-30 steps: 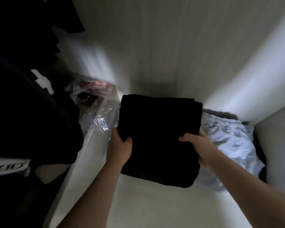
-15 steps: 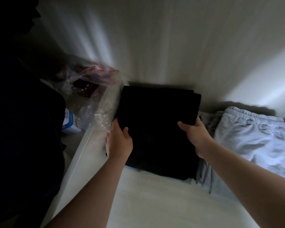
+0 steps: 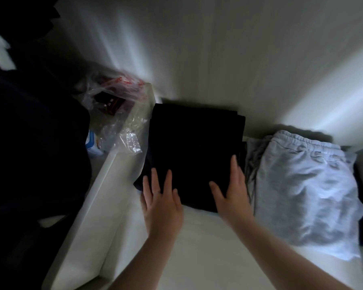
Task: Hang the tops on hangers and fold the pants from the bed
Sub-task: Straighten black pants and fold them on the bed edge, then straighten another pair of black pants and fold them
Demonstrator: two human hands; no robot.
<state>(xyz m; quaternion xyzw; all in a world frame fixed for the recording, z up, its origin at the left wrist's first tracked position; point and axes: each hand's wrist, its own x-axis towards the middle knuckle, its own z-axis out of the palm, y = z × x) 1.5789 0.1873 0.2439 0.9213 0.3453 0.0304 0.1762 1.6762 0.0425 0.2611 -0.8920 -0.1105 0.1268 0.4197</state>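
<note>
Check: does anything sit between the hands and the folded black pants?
Nothing visible. The left hand and right hand rest with straight fingers on the black pants; the grey pants lie beside, to the right.

Left of the folded black pants (image 3: 193, 151), the plastic bag (image 3: 132, 122) is blurred, its label (image 3: 110, 105) unreadable; farther left, dark clothing (image 3: 34, 143) is too dim to identify.
</note>
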